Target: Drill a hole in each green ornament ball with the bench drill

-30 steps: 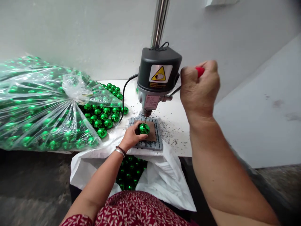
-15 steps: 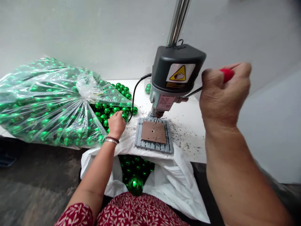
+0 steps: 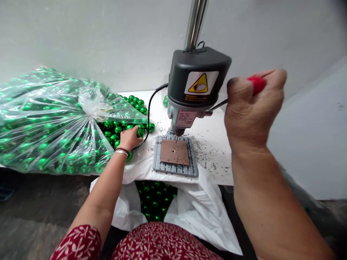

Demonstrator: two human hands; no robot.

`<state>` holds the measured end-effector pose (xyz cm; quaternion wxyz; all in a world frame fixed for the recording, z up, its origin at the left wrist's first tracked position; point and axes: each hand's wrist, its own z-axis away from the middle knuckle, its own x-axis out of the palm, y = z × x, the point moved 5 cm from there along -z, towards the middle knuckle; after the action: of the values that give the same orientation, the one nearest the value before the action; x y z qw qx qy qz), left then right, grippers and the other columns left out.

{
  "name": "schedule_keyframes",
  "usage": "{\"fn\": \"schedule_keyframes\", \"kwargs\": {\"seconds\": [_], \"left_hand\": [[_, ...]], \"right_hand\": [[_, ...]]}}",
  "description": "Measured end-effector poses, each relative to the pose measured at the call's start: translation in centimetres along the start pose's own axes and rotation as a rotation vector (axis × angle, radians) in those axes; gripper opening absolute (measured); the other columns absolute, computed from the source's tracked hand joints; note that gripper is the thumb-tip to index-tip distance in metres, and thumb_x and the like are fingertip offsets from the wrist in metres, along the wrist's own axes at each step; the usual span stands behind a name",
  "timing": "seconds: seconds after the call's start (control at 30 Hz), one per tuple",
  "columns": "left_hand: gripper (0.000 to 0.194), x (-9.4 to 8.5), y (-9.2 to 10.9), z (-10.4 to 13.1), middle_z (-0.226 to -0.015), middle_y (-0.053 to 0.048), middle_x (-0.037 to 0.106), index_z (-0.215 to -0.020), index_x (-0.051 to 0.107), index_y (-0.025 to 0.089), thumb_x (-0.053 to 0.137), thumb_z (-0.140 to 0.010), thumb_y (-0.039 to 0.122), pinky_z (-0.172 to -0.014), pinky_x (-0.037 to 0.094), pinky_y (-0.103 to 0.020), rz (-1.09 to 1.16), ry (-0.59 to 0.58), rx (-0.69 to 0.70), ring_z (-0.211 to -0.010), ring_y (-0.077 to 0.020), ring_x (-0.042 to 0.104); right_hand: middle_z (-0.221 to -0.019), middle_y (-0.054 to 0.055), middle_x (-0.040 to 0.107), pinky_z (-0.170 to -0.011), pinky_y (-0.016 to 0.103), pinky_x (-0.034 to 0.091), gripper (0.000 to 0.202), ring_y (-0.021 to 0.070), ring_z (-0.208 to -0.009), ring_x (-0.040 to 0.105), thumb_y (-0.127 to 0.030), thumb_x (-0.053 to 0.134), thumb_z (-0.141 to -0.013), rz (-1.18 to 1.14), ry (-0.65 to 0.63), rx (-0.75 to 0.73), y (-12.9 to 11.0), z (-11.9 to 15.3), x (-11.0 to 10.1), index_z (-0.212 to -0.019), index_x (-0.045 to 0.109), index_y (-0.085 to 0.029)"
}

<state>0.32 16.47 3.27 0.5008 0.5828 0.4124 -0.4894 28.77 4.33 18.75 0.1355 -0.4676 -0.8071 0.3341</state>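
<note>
My left hand (image 3: 131, 138) is at the mouth of a clear plastic bag (image 3: 59, 119), its fingers and thumb closed about a shiny green ball (image 3: 140, 131). More such balls lie around it. My right hand (image 3: 252, 108) is raised and wrapped round the red knob (image 3: 258, 85) of a drill press lever. The drill press (image 3: 200, 79) has a dark grey head; its thin bit points down over a brown square board (image 3: 175, 152) with a small hole. No ball sits on that board. The board lies on the grooved metal base (image 3: 175, 170).
A white cloth or sack (image 3: 202, 209) hangs open at the table edge, with many green balls (image 3: 155, 198) inside. Dark shavings are scattered over the white table (image 3: 219, 144). A black cable (image 3: 149, 115) runs from the drill head down between bag and base.
My left hand has shifted slightly left among the balls. A ball close to my lap has gone from sight. The whole view has moved a little; my right hand stays on the knob.
</note>
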Motion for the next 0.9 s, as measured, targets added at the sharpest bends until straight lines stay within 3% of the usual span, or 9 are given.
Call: {"fn": "schedule_keyframes", "kwargs": {"seconds": [0.07, 0.13, 0.23, 0.3, 0.37, 0.47, 0.63, 0.77, 0.9], "left_hand": [[0.06, -0.9, -0.4, 1.3, -0.127, -0.014, 0.072, -0.138, 0.06, 0.019, 0.07, -0.08, 0.033, -0.1, 0.047, -0.042, 0.302, 0.087, -0.026, -0.118, -0.033, 0.065], [0.055, -0.8, -0.4, 2.6, -0.115, -0.009, 0.074, -0.13, 0.064, 0.018, 0.072, -0.079, 0.038, -0.089, 0.051, -0.034, 0.783, 0.065, -0.027, -0.101, -0.0248, 0.068], [0.051, 1.3, 0.9, 4.5, -0.096, -0.004, 0.073, -0.115, 0.066, 0.017, 0.078, -0.073, 0.043, -0.07, 0.05, -0.025, 1.453, -0.161, -0.079, -0.074, -0.0131, 0.065], [0.048, 3.0, 2.5, 5.5, -0.087, -0.002, 0.071, -0.104, 0.066, 0.016, 0.083, -0.067, 0.041, -0.064, 0.049, -0.022, 1.674, -0.333, -0.112, -0.066, -0.0105, 0.063], [0.046, 4.3, 3.9, 6.1, -0.083, -0.001, 0.07, -0.098, 0.065, 0.016, 0.086, -0.064, 0.039, -0.06, 0.049, -0.021, 1.751, -0.442, -0.133, -0.065, -0.0104, 0.065], [0.049, 5.4, 5.2, 6.4, -0.088, -0.001, 0.071, -0.104, 0.066, 0.015, 0.087, -0.064, 0.033, -0.056, 0.046, -0.019, 1.698, -0.453, -0.138, -0.066, -0.0098, 0.066], [0.071, 5.3, 6.5, 6.4, -0.096, -0.001, 0.071, -0.128, 0.061, 0.021, 0.088, -0.062, 0.027, -0.052, 0.041, -0.017, 1.601, -0.428, -0.131, -0.069, -0.0117, 0.068], [0.071, 5.1, 7.6, 6.8, -0.093, 0.0, 0.07, -0.124, 0.061, 0.021, 0.089, -0.06, 0.033, -0.053, 0.043, -0.017, 1.733, -0.504, -0.136, -0.067, -0.0109, 0.067], [0.067, 5.5, 8.2, 6.9, -0.094, -0.002, 0.071, -0.124, 0.06, 0.021, 0.086, -0.064, 0.035, -0.054, 0.043, -0.018, 1.742, -0.506, -0.155, -0.066, -0.0104, 0.065]], "right_hand": [[-0.081, -0.006, 0.049, -0.079, 0.024, 0.041, 0.019, 0.0028, -0.074, 0.045, -0.028, 0.057, -0.091, -0.006, -0.006, 0.035, 0.2, 0.0, 0.1, -0.089, 0.04, -0.018], [-0.082, -0.005, 0.048, -0.081, 0.025, 0.04, 0.019, 0.0032, -0.075, 0.044, -0.028, 0.056, -0.091, -0.003, -0.01, 0.055, 0.1, 0.1, 0.1, -0.089, 0.04, -0.018], [-0.082, -0.005, 0.047, -0.079, 0.024, 0.039, 0.019, 0.0029, -0.074, 0.042, -0.027, 0.056, -0.091, -0.019, -0.009, 0.068, 0.0, 0.1, 0.2, -0.089, 0.039, -0.019], [-0.081, -0.006, 0.045, -0.076, 0.022, 0.039, 0.019, 0.0023, -0.072, 0.04, -0.028, 0.056, -0.092, -0.047, -0.009, 0.076, 0.0, 0.1, 0.1, -0.089, 0.039, -0.019], [-0.08, -0.006, 0.044, -0.074, 0.02, 0.038, 0.02, 0.0017, -0.071, 0.039, -0.029, 0.056, -0.092, -0.072, -0.024, 0.07, 0.0, 0.2, 0.1, -0.088, 0.039, -0.018], [-0.081, -0.006, 0.043, -0.076, 0.02, 0.039, 0.02, 0.0016, -0.072, 0.039, -0.028, 0.056, -0.093, -0.061, -0.053, 0.077, -0.2, 0.2, 0.2, -0.089, 0.039, -0.018], [-0.079, -0.006, 0.041, -0.08, 0.021, 0.041, 0.022, 0.0021, -0.074, 0.036, -0.023, 0.06, -0.09, -0.021, -0.048, 0.11, -0.6, 0.2, 0.1, -0.086, 0.039, -0.017], [-0.078, -0.007, 0.039, -0.079, 0.02, 0.04, 0.021, 0.0018, -0.072, 0.036, -0.023, 0.059, -0.091, -0.071, -0.053, 0.094, -0.8, 0.3, 0.0, -0.087, 0.038, -0.018], [-0.078, -0.007, 0.038, -0.076, 0.019, 0.038, 0.024, 0.0016, -0.071, 0.035, -0.021, 0.06, -0.09, -0.104, -0.061, 0.131, -0.7, 0.2, 0.0, -0.087, 0.037, -0.018]]}}
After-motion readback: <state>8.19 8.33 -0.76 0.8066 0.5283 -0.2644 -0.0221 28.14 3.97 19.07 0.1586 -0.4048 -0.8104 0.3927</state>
